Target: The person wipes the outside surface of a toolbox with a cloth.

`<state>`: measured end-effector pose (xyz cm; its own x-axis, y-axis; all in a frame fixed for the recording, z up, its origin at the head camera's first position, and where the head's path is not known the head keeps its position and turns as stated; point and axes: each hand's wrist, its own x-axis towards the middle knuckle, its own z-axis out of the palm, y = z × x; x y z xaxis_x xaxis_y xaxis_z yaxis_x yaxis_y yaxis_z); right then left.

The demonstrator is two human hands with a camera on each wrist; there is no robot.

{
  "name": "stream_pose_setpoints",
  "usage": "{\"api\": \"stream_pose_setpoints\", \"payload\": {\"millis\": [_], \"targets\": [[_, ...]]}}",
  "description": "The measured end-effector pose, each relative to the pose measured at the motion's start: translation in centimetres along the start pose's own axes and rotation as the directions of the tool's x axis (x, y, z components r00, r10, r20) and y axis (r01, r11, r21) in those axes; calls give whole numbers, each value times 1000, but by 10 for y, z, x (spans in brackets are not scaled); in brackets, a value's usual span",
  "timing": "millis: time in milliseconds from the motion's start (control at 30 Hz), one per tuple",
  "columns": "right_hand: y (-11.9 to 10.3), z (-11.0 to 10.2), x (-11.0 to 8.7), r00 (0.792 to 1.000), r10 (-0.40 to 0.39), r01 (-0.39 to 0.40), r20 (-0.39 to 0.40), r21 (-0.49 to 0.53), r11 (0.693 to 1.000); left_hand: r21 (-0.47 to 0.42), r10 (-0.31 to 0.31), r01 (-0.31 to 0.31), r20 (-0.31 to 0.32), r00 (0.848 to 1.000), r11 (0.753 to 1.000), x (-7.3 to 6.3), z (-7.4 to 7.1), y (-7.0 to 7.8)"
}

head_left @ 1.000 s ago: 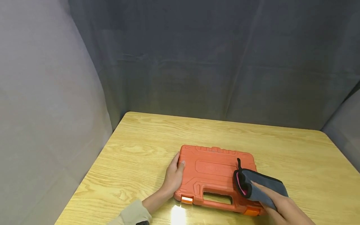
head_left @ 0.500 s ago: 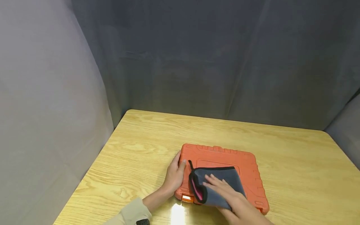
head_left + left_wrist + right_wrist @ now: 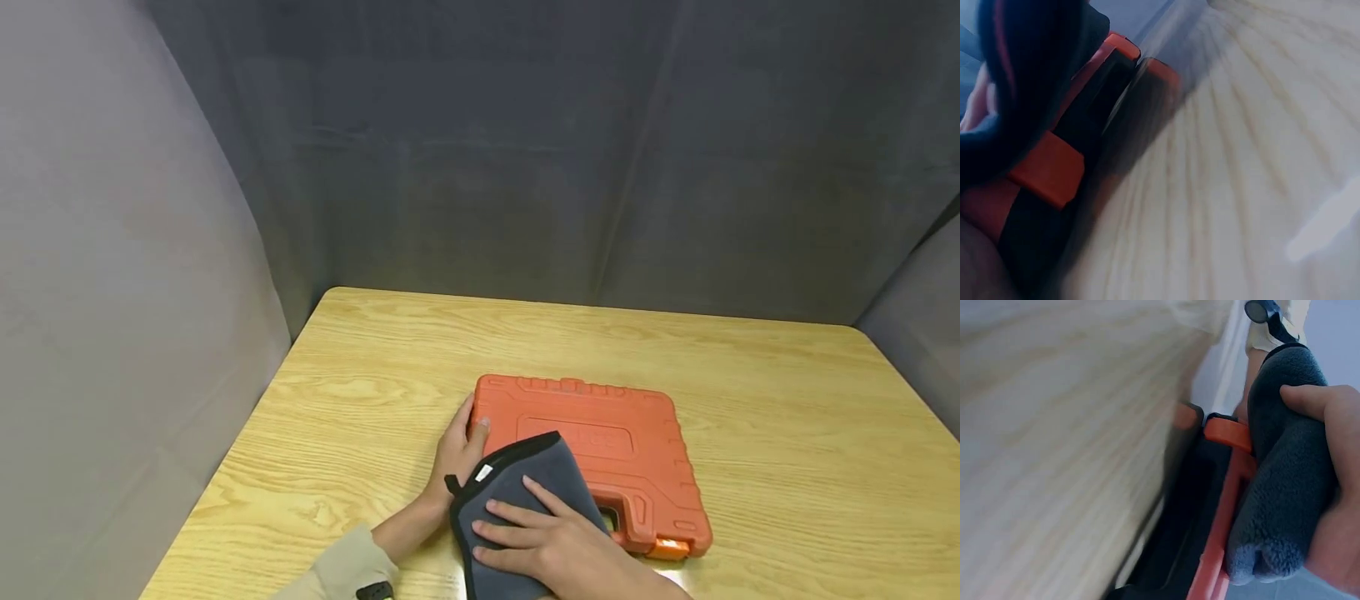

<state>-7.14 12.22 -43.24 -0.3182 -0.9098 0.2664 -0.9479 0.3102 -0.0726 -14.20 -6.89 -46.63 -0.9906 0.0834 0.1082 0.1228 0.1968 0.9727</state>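
An orange-red plastic tool case [image 3: 637,425] lies flat on the table, its handle and orange latches toward the person. My left hand [image 3: 456,454] grips the case's left edge, thumb on the lid and fingers along the side. A folded grey-blue cloth [image 3: 558,471] with black edging and a white tag covers the case's front left part and overhangs its front edge. Spread over the cloth, the fingers of my right hand [image 3: 551,537] press it down. In the right wrist view the thumb [image 3: 1313,400] holds the folded cloth [image 3: 1285,469] from its other side.
The wood-grain table [image 3: 360,392] reaches back to a dark grey curtain [image 3: 465,200]. A light grey cloth wall [image 3: 135,275] stands on the left, another on the right. A dark watch [image 3: 373,591] is on the left wrist.
My right hand has carried the cloth leftward across the case to its front left corner, turning it along the way. My left hand has kept its grip on the case's left edge.
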Motion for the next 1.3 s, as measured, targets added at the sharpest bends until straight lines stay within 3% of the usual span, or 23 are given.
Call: {"api": "stream_pose_setpoints", "payload": {"millis": [200, 433, 567, 833, 1133, 1300], "targets": [[1, -2, -5, 1000, 19, -19, 10, -2, 1000, 80, 26, -25, -3, 1000, 996, 0, -2, -1], [7, -6, -19, 998, 58, -57, -37, 28, 998, 98, 38, -39, 8, 999, 994, 4, -3, -6], [9, -11, -29, 994, 80, -77, -76, 49, 996, 79, 17, -20, 38, 999, 997, 4, -4, -7], [14, -16, -50, 987, 129, -122, -98, 80, 989, 128, -29, 22, 59, 998, 992, 3, -7, -3], [16, -14, -68, 983, 123, -125, -140, -7, 992, 116, -22, 12, 89, 996, 993, 4, -10, -1], [15, -19, -75, 985, 103, -119, -135, -113, 986, 118, -35, 25, 85, 996, 993, 3, -8, -3]]}}
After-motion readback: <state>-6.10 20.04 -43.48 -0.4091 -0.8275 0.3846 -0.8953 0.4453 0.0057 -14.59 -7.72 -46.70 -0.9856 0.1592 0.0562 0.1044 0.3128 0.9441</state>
